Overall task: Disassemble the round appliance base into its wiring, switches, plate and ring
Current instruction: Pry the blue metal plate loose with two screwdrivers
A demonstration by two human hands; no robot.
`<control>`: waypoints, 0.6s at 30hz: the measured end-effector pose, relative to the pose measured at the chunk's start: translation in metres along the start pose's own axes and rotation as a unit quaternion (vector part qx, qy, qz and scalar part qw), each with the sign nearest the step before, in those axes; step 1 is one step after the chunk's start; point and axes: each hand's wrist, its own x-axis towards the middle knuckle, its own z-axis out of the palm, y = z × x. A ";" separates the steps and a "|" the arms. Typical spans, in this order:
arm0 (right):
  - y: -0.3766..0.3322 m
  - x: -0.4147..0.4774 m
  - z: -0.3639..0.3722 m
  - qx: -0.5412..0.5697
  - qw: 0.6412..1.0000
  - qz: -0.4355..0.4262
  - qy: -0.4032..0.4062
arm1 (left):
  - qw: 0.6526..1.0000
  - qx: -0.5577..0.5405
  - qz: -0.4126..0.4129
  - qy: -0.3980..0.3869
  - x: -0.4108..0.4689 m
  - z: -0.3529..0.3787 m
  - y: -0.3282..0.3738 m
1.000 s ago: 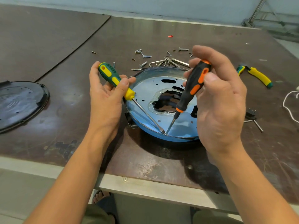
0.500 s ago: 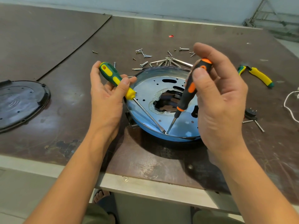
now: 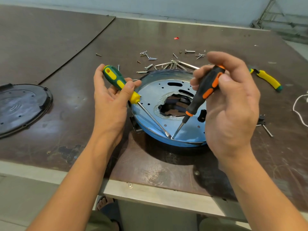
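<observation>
The round appliance base (image 3: 155,135) lies on the brown table, its shiny perforated metal plate (image 3: 150,90) facing up with an irregular hole in the middle. My left hand (image 3: 110,100) grips a green-and-yellow screwdriver (image 3: 119,83). Its shaft slants down to the plate's near rim. My right hand (image 3: 231,105) pinches a black-and-orange screwdriver (image 3: 205,92) with the fingertips. Both tips meet at one spot on the near rim (image 3: 171,137). A small black part (image 3: 135,124) juts from the base's left side.
A black round cover (image 3: 23,105) lies at the left. Several loose screws (image 3: 150,58) and hex keys (image 3: 176,64) lie behind the base. Yellow-handled pliers (image 3: 268,80) lie at the right, a black plug part (image 3: 262,119) with a screw nearer, white cord (image 3: 298,110) at the right edge.
My right fingers have shifted on the orange-and-black handle, as if twisting it. Both tips stay at the same rim spot. My left hand barely moved.
</observation>
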 end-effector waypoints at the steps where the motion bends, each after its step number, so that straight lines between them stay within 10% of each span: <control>1: 0.000 0.000 0.001 -0.013 1.000 -0.005 -0.013 | 1.000 0.000 -0.001 -0.001 0.000 0.000 0.000; 18: 0.004 0.001 -0.002 -0.033 0.999 -0.020 0.002 | 1.000 0.002 0.000 -0.004 0.000 -0.001 -0.001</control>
